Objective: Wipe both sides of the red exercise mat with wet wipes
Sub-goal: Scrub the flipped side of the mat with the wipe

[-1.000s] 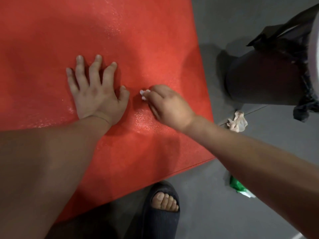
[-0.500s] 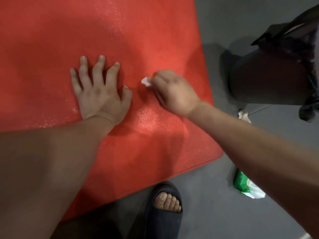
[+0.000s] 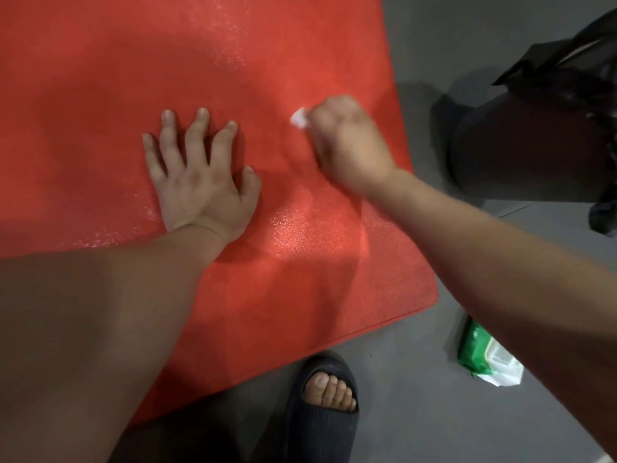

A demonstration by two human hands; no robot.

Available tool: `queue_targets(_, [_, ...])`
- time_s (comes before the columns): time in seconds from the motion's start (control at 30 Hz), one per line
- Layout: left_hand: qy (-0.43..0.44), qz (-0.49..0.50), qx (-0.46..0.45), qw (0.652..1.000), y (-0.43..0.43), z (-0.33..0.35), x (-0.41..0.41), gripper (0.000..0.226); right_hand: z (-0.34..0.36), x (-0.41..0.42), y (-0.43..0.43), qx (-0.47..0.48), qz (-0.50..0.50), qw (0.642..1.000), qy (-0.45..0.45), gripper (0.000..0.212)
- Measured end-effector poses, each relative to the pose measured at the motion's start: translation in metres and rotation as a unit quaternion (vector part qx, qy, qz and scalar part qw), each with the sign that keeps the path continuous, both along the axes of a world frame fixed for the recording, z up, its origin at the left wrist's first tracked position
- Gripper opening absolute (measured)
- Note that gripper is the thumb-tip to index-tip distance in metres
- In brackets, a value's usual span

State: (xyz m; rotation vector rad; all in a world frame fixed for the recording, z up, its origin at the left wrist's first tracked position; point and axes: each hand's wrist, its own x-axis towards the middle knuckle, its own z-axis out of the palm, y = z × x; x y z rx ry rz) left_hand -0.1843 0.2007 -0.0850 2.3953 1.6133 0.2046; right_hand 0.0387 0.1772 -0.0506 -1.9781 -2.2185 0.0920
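Observation:
The red exercise mat (image 3: 233,55) lies flat on the grey floor and fills most of the view; its near right corner sits at the lower right. My left hand (image 3: 200,178) rests flat on the mat with fingers spread. To its right, my right hand (image 3: 347,145) is curled round a small white wet wipe (image 3: 298,118), pressing it on the mat; only a corner of the wipe pokes out past the fingers. A damp sheen shows on the mat just below the two hands.
A green and white wet wipe pack (image 3: 484,355) lies on the floor right of the mat's corner. A dark bin with a black bag (image 3: 534,142) stands at the right. My foot in a dark slipper (image 3: 324,409) is at the mat's near edge.
My right hand has slid the wipe away from me, up the mat and a little rightward. My left hand has stayed planted. A used wipe on the floor is now hidden behind my right arm.

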Motion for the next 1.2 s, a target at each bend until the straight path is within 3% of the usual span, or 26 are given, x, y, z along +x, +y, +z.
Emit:
queue_targets(0.07, [0.002, 0.002, -0.001, 1.000, 0.000, 0.000, 0.000, 0.063, 0.002, 0.024, 0.016, 0.033, -0.150, 0.988, -0.026, 0.022])
queue_targets(0.13, [0.002, 0.003, -0.004, 1.000, 0.001, 0.000, 0.000, 0.062, 0.001, 0.020, 0.021, 0.033, -0.203, 0.978, -0.015, 0.023])
queue_targets(0.2, [0.002, 0.003, -0.007, 1.000, 0.001, 0.000, 0.000, 0.062, -0.004, -0.009, 0.015, 0.031, -0.130, 0.991, 0.019, 0.015])
queue_targets(0.3, [0.004, 0.001, -0.009, 1.000, 0.001, 0.000, -0.001, 0.062, -0.008, -0.037, -0.008, -0.019, 0.100, 0.994, 0.046, 0.019])
queue_targets(0.37, [0.004, -0.003, -0.009, 1.000, 0.001, 0.001, -0.001, 0.061, -0.002, -0.021, 0.000, -0.023, 0.146, 0.989, 0.026, 0.022])
queue_targets(0.47, [0.006, -0.001, -0.012, 1.000, 0.001, 0.002, 0.000, 0.061, 0.005, 0.016, 0.026, 0.029, -0.015, 0.999, -0.023, 0.019])
queue_targets(0.57, [0.005, -0.001, -0.016, 1.000, 0.002, 0.002, -0.001, 0.061, 0.004, 0.018, 0.036, 0.040, -0.139, 0.989, 0.003, 0.018])
queue_targets(0.7, [0.004, -0.003, -0.012, 1.000, 0.003, 0.001, -0.003, 0.061, -0.003, -0.031, -0.002, -0.029, 0.015, 0.997, 0.069, 0.016])
queue_targets(0.8, [0.004, -0.007, -0.016, 1.000, 0.003, 0.001, -0.002, 0.060, 0.004, -0.048, -0.055, -0.088, 0.142, 0.980, 0.110, 0.021])
queue_targets(0.9, [0.010, -0.003, -0.020, 1.000, 0.002, 0.002, -0.001, 0.060, 0.011, -0.048, -0.087, -0.116, 0.280, 0.950, 0.070, 0.024])
queue_targets(0.97, [0.014, -0.002, -0.021, 1.000, 0.002, 0.002, -0.001, 0.060, 0.012, -0.035, -0.075, -0.103, 0.317, 0.942, 0.040, 0.020])
queue_targets(1.1, [0.006, -0.003, -0.009, 1.000, 0.001, 0.001, -0.002, 0.061, 0.011, -0.002, -0.030, -0.036, 0.116, 0.992, 0.031, 0.022])
queue_targets(1.2, [-0.003, -0.003, -0.006, 1.000, 0.001, 0.001, -0.001, 0.060, 0.007, -0.018, -0.042, -0.041, 0.025, 0.998, 0.048, 0.022])
